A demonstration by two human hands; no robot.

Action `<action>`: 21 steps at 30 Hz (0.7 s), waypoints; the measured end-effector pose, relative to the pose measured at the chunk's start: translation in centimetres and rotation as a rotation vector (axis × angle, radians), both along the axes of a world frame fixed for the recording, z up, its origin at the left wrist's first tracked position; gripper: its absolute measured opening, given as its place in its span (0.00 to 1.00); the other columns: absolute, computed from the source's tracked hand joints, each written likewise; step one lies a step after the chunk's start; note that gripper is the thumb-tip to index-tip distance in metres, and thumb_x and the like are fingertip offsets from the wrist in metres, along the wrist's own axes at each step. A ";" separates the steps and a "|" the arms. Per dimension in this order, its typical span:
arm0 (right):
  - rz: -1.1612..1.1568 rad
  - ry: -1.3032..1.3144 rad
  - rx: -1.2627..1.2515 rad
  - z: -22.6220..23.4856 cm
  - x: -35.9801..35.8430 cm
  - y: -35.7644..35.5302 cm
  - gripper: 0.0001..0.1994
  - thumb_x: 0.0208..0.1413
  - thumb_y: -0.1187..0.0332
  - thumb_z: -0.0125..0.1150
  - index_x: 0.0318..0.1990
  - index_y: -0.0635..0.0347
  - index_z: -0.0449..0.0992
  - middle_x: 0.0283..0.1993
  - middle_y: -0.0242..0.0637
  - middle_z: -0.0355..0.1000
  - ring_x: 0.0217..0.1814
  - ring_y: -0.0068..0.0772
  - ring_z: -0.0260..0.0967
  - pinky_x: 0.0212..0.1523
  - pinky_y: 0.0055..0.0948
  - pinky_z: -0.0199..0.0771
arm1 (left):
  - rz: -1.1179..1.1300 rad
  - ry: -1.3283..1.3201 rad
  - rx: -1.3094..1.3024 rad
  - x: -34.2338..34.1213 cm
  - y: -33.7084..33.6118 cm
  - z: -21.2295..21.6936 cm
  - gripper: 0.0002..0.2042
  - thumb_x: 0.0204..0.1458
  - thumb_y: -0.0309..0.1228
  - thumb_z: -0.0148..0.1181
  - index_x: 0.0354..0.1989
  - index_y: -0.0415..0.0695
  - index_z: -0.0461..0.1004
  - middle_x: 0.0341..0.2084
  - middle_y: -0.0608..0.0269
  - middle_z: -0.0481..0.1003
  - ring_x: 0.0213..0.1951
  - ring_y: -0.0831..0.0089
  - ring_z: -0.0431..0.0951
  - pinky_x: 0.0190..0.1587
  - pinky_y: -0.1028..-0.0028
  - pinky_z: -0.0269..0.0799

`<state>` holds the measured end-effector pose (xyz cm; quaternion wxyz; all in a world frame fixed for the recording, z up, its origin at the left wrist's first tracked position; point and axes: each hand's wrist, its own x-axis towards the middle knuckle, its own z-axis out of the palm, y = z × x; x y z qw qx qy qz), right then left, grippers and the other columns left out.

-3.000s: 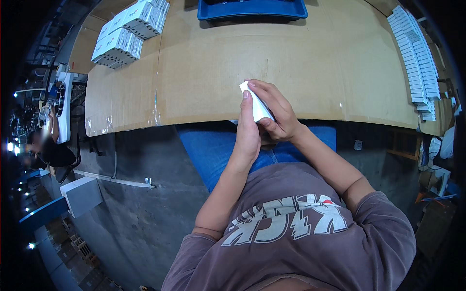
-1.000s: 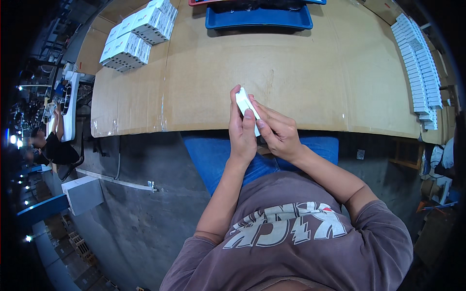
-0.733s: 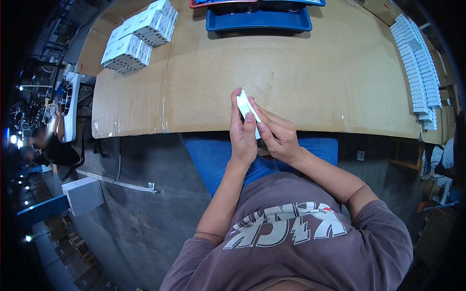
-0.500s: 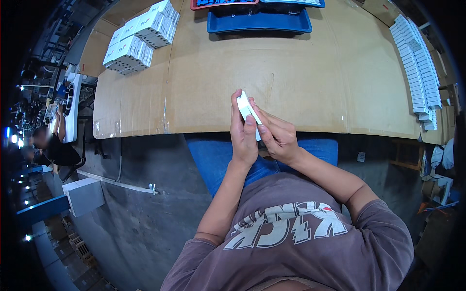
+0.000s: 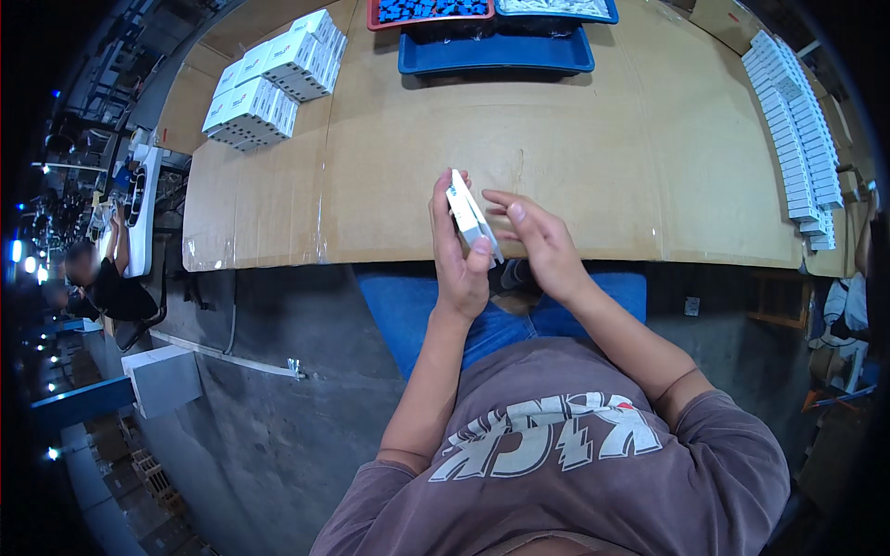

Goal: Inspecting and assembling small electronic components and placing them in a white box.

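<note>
A small flat white box [image 5: 468, 215] stands tilted in my left hand [image 5: 458, 269], whose thumb presses its near end while the fingers wrap its left side. One flap or panel along the box's right side looks slightly parted from it. My right hand [image 5: 547, 248] is just to the right, off the box, with its fingers apart and nothing in them. Both hands are over the near edge of the cardboard-covered table [image 5: 399, 185].
Stacked white boxes [image 5: 269, 79] stand at the far left, and long rows of them [image 5: 788, 130] at the right. An empty blue tray [image 5: 496, 57] lies at the back, below a red tray [image 5: 375, 20] of blue pieces and a blue tray [image 5: 607, 13] of white packets. A person [image 5: 111, 287] sits far left.
My right hand has let go of the white box and moved right, its fingers spreading. My left hand keeps hold of the box, which has turned to show more of its printed side.
</note>
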<state>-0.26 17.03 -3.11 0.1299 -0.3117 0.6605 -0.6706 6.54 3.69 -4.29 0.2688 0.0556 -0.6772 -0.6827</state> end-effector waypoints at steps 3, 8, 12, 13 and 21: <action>0.211 -0.804 -0.062 2.7 0.0 -0.1 0.27 0.72 0.57 0.58 0.70 0.65 0.66 0.61 0.39 0.73 0.61 0.30 0.73 0.63 0.33 0.72 | -0.024 0.002 -0.181 0.2 0.1 -0.6 0.47 0.60 0.58 0.55 0.78 0.36 0.47 0.70 0.41 0.57 0.71 0.51 0.61 0.73 0.55 0.56; 0.194 -0.694 -0.049 2.1 0.6 -0.7 0.30 0.68 0.65 0.64 0.71 0.71 0.62 0.63 0.46 0.72 0.65 0.32 0.71 0.65 0.32 0.71 | 0.085 0.108 -0.137 -0.4 1.5 -0.7 0.51 0.60 0.66 0.51 0.77 0.33 0.47 0.69 0.38 0.59 0.69 0.49 0.65 0.69 0.55 0.62; 0.110 -0.613 -0.112 1.2 2.2 -1.4 0.31 0.66 0.70 0.63 0.72 0.71 0.59 0.65 0.48 0.71 0.69 0.35 0.70 0.70 0.34 0.68 | 0.197 0.076 -0.164 -0.7 1.4 -1.1 0.52 0.60 0.71 0.45 0.73 0.28 0.54 0.63 0.37 0.64 0.63 0.49 0.71 0.64 0.55 0.68; 0.087 -0.611 -0.131 1.1 2.6 -1.5 0.31 0.66 0.70 0.63 0.72 0.71 0.60 0.65 0.48 0.70 0.69 0.35 0.69 0.70 0.34 0.68 | 0.255 0.117 -0.235 -0.9 1.4 -1.4 0.52 0.61 0.72 0.43 0.71 0.27 0.57 0.61 0.37 0.66 0.61 0.49 0.72 0.63 0.56 0.69; 0.085 -0.540 -0.105 1.2 4.2 -1.6 0.29 0.72 0.66 0.59 0.73 0.74 0.61 0.67 0.51 0.71 0.67 0.28 0.69 0.64 0.27 0.72 | 0.301 0.121 -0.171 -0.1 1.9 -1.6 0.49 0.61 0.71 0.36 0.66 0.28 0.62 0.56 0.44 0.69 0.59 0.56 0.72 0.64 0.58 0.67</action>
